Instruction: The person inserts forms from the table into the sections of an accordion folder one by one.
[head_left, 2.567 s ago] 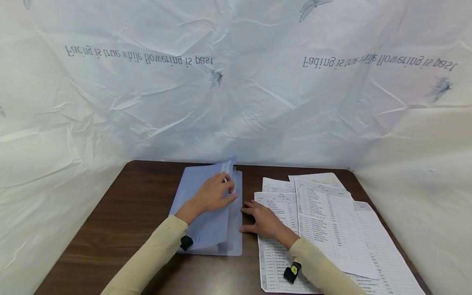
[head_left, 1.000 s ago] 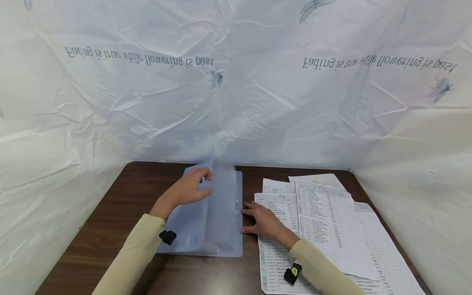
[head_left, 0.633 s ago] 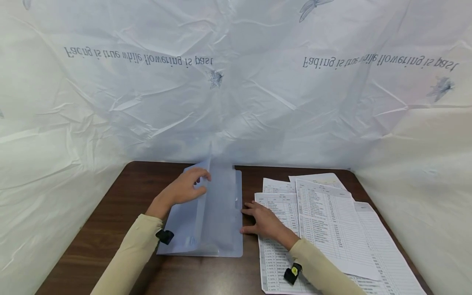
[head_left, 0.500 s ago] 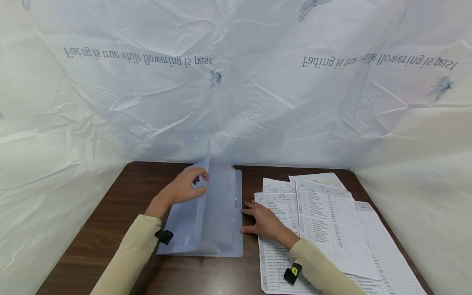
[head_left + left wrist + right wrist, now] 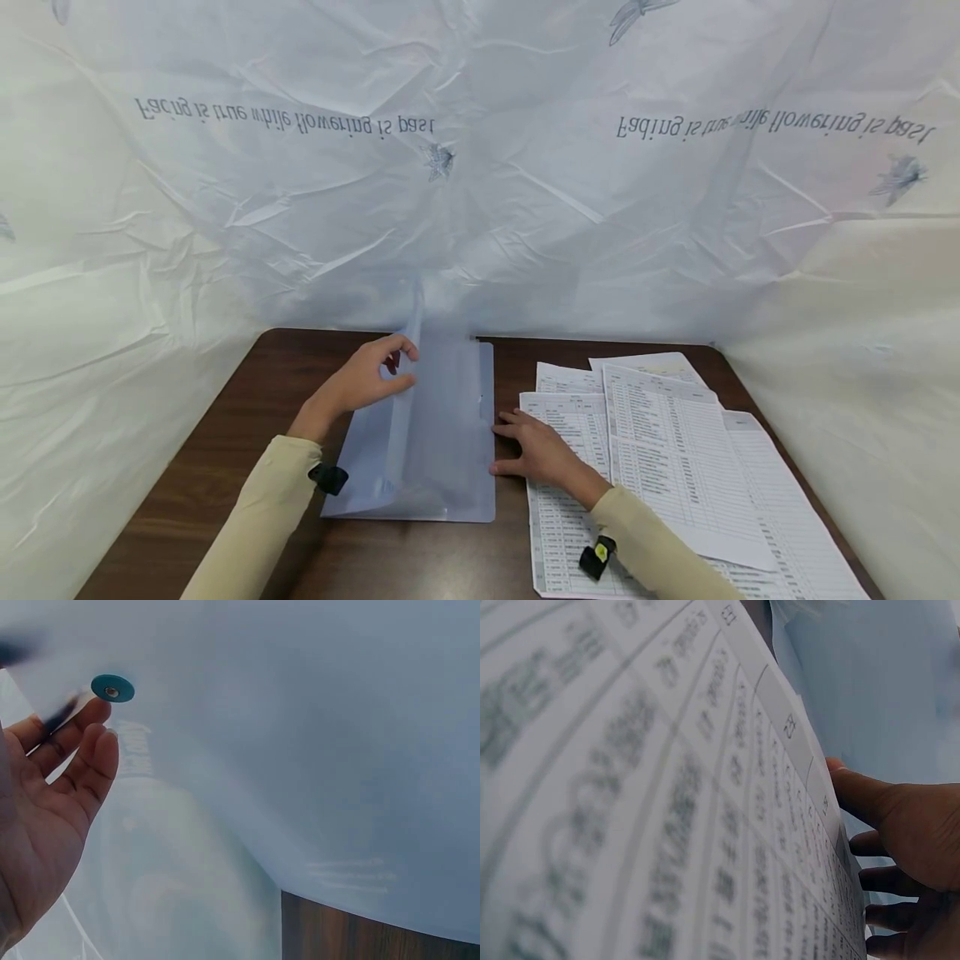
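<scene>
A translucent blue plastic document folder [image 5: 453,433] lies on the brown table, its front cover [image 5: 401,425] raised and bent over to the left. My left hand [image 5: 356,385] has curled fingers at the cover's free edge and holds it up. In the left wrist view a teal round snap button [image 5: 112,688] sits right by those fingertips, with the cover filling much of the picture. My right hand [image 5: 543,450] rests with fingers spread, fingertips right at the folder's right edge. Under its wrist lie printed sheets [image 5: 566,542], seen close up as tables of text in the right wrist view.
Several overlapping printed sheets [image 5: 682,458] cover the table's right side. Bare dark wood of the table [image 5: 217,467] shows left of the folder. A pale printed plastic curtain [image 5: 510,192] hangs behind the table and along both sides.
My left hand has moved left, drawing the folder's cover further up and over to the left, so more of the inside shows. The right hand and the sheets stay in place.
</scene>
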